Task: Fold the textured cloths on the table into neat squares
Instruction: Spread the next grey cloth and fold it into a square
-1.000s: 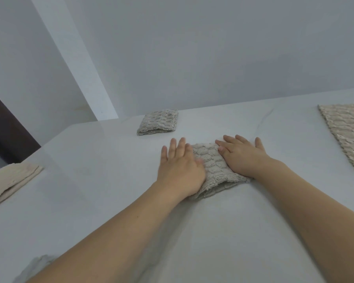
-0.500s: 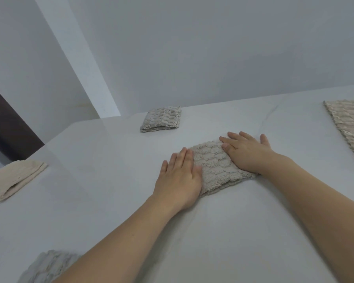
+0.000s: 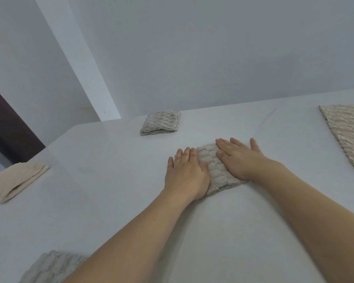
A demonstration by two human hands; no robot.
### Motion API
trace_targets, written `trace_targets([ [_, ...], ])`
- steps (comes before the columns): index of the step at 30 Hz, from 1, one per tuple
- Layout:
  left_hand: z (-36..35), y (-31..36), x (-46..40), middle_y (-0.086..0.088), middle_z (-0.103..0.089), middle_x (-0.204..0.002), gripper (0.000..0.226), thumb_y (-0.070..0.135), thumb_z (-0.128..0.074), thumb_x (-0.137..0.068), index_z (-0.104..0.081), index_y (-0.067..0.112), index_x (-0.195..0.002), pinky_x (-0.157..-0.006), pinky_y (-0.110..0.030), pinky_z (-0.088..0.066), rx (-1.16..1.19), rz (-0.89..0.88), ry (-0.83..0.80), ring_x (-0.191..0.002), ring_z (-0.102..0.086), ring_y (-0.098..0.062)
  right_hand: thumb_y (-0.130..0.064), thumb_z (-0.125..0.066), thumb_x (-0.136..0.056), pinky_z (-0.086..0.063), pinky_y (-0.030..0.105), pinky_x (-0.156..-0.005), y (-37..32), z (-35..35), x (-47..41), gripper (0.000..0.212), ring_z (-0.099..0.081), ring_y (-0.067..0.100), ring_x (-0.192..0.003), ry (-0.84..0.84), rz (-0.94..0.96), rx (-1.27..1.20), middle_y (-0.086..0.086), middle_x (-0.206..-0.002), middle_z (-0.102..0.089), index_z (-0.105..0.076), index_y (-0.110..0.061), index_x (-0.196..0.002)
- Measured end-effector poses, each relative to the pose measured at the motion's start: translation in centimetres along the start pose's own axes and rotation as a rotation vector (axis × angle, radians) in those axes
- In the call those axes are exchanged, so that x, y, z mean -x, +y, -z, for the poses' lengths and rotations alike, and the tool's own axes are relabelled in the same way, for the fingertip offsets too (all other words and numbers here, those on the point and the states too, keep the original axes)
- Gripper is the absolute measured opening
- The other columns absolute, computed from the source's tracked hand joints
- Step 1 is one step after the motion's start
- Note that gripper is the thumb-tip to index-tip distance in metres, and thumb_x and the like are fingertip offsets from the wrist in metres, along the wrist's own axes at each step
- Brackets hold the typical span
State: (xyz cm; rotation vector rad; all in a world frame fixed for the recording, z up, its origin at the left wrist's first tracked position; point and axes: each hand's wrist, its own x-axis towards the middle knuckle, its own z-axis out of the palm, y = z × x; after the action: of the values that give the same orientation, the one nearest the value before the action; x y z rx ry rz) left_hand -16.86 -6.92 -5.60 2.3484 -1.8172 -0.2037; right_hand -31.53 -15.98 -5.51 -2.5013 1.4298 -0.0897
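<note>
Right of the frame's center, the folded cloth [image 3: 215,170] lies on the table [image 3: 110,180] under 2 flat hands, left hand [image 3: 185,176] on its left edge, right hand [image 3: 238,160] on its right half, its long axis running toward the lower right.

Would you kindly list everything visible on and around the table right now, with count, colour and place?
folded cloth under the hands: 1, beige-grey, table centre
folded cloth at the far edge: 1, beige-grey, by the wall
unfolded cloth: 1, beige, flat at the right edge, partly out of view
folded smooth cloth: 1, cream, left side
grey textured cloth: 1, grey, bottom left corner, partly hidden by the left forearm
table: 1, white
wall: pale grey, behind the table
left hand: flat, presses the centre cloth's left part
right hand: flat, presses its right part
</note>
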Motion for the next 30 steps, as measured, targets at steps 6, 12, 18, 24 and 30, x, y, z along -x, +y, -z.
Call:
trace_targets([
  [6, 1.5, -4.8, 1.2, 0.006, 0.006, -0.165, 0.058, 0.04, -0.015, -0.105, 0.002, 0.021, -0.157, -0.122, -0.039, 0.006, 0.054, 0.056, -0.122, -0.151, 0.008, -0.012, -0.046, -0.007, -0.102, 0.009, 0.058, -0.115, 0.5, 0.7, 0.5, 0.055, 0.001, 0.015, -0.149, 0.005, -0.091, 0.032, -0.013, -0.162, -0.001, -0.01, -0.031, -0.155],
  [12, 2.8, -5.7, 1.1, 0.0, -0.007, -0.164, 0.065, 0.01, -0.036, -0.098, -0.016, 0.031, -0.156, -0.121, -0.03, 0.0, 0.211, -0.201, -0.087, -0.151, -0.004, -0.015, -0.062, -0.034, -0.092, -0.037, 0.041, -0.096, -2.1, 3.7, 1.9, 0.06, -0.047, 0.029, -0.12, 0.075, -0.267, 0.08, 0.011, -0.13, -0.05, -0.058, -0.011, -0.113],
  [18, 2.5, -3.9, 2.0, 0.001, -0.044, -0.125, 0.048, 0.046, -0.046, -0.095, -0.04, 0.034, -0.141, -0.103, -0.032, -0.033, -0.028, -0.279, 0.037, -0.118, -0.039, -0.021, -0.021, -0.049, -0.087, -0.036, 0.021, -0.05, -2.1, 6.7, 4.0, 0.019, -0.048, 0.018, -0.05, -0.282, -0.329, -0.075, 0.005, -0.061, -0.056, -0.049, -0.011, -0.071],
  [24, -0.3, -0.8, 1.3, 0.002, -0.032, -0.155, 0.051, 0.038, -0.034, -0.1, -0.036, 0.026, -0.149, -0.116, -0.038, -0.023, 0.091, -0.364, 0.087, -0.14, -0.029, -0.019, -0.016, -0.046, -0.087, -0.036, 0.039, -0.078, -0.3, 5.4, 1.8, 0.038, -0.044, 0.029, -0.113, 0.31, -0.337, 0.209, 0.009, -0.125, -0.042, -0.041, -0.01, -0.124],
  [30, -1.3, 2.1, -2.7, -0.001, -0.037, -0.155, 0.048, 0.028, -0.033, -0.104, -0.032, 0.023, -0.153, -0.119, -0.041, -0.017, 0.145, -0.239, 0.123, -0.142, -0.028, -0.028, -0.038, -0.02, -0.1, -0.015, 0.052, -0.116, 2.2, 2.0, 0.3, 0.057, -0.01, 0.028, -0.146, 0.065, -0.251, -0.007, 0.008, -0.16, -0.013, -0.019, -0.015, -0.152],
])
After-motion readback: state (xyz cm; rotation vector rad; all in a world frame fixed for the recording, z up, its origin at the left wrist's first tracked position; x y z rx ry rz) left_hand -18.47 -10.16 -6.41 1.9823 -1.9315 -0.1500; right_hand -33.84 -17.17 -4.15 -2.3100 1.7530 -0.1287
